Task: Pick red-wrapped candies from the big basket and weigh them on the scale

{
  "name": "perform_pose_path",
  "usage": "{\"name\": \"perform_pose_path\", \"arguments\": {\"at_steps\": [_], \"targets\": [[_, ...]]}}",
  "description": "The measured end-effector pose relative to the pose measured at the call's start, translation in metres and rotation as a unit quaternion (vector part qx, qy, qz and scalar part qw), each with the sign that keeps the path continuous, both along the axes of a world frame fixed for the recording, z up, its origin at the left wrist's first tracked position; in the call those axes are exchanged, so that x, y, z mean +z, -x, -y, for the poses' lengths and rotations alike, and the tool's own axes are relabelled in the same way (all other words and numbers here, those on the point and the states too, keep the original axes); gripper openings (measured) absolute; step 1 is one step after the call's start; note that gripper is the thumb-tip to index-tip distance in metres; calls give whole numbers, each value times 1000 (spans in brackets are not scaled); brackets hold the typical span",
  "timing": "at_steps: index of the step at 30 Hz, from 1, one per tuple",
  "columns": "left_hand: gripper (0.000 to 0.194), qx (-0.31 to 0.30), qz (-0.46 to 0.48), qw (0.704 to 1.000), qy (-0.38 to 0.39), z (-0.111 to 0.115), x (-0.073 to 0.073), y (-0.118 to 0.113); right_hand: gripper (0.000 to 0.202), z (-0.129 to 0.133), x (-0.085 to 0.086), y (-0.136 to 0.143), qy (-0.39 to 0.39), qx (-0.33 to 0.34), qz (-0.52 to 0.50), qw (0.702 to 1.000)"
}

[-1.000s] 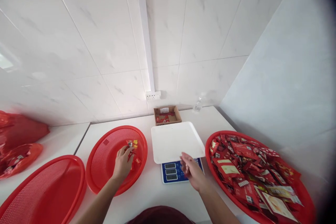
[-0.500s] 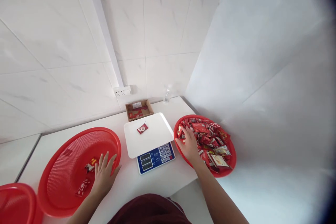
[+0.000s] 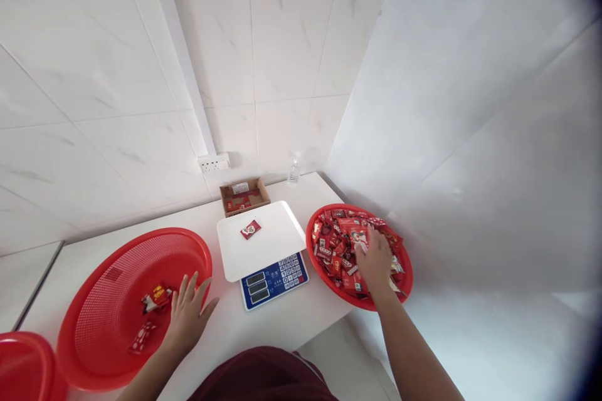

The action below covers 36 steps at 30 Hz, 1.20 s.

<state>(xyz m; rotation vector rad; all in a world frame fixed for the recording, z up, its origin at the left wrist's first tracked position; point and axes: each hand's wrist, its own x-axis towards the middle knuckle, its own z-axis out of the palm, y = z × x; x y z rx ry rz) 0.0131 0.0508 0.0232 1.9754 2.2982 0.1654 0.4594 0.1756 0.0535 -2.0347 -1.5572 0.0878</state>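
Observation:
My right hand (image 3: pixel 377 261) is over the right red basket (image 3: pixel 313 255), its thumb and fingers apart on the heap of small wrapped snack packets (image 3: pixel 336 247). A red packet with a white picture (image 3: pixel 359 236) lies by the thumb; I see nothing clearly gripped. My left hand (image 3: pixel 187 319) hovers with spread, empty fingers at the near right rim of the left red basket (image 3: pixel 70 332). Inside that basket are a few packets, among them a red-and-white dotted one (image 3: pixel 142 336). Between the baskets, a flat red packet (image 3: pixel 251 229) rests on the white pan (image 3: pixel 258 254) of a blue digital scale (image 3: pixel 274 282).
Behind the scale stands an open cardboard box (image 3: pixel 245 196) with red packets in it. A clear plastic bottle (image 3: pixel 294 171) is by the wall, near a power socket (image 3: pixel 214 163). Another red basket (image 3: pixel 26 366) sits at the lower left. The wall closes in on the right.
My right hand has moved rightward across the packets, from the basket's left side to its middle right. My left hand stays by the left basket's rim. The view has shifted slightly.

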Motion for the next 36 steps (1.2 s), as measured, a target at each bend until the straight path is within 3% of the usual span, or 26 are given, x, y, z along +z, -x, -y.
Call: {"name": "perform_pose_path", "arguments": {"at_steps": [3,5,7,12,17,21,24,28,30,32,33,36], "targets": [[52,-2,4,1000,-8,2,-2,0,48,1,-13,25,118,149,7,982],[52,-6,10,1000,-13,3,-3,-1,51,1,-26,41,225,164,32,960],[53,-10,16,1000,-16,3,-4,-1,59,0,-36,50,272,130,61,951],[54,-18,24,1000,-9,6,-6,-1,61,-10,-46,41,209,138,52,967],[52,-23,30,999,-10,8,-6,-1,53,-22,-39,13,112,122,-76,983],[48,-22,40,999,-14,7,-5,-5,48,-25,-28,-1,38,81,-184,979],[47,-26,70,997,-25,3,-2,-9,52,-21,-14,-1,33,16,-340,940],[44,-36,186,980,-58,-5,13,-24,56,-10,15,17,57,25,-562,825],[42,-41,290,955,-53,-9,27,-39,55,-2,29,37,95,47,-627,772],[45,-33,420,907,-4,-13,42,-59,53,5,36,65,129,82,-662,734],[50,-11,496,867,44,-16,49,-70,52,8,37,81,144,102,-675,717],[63,68,695,692,185,-32,64,-101,53,14,31,136,197,155,-700,669]]}}
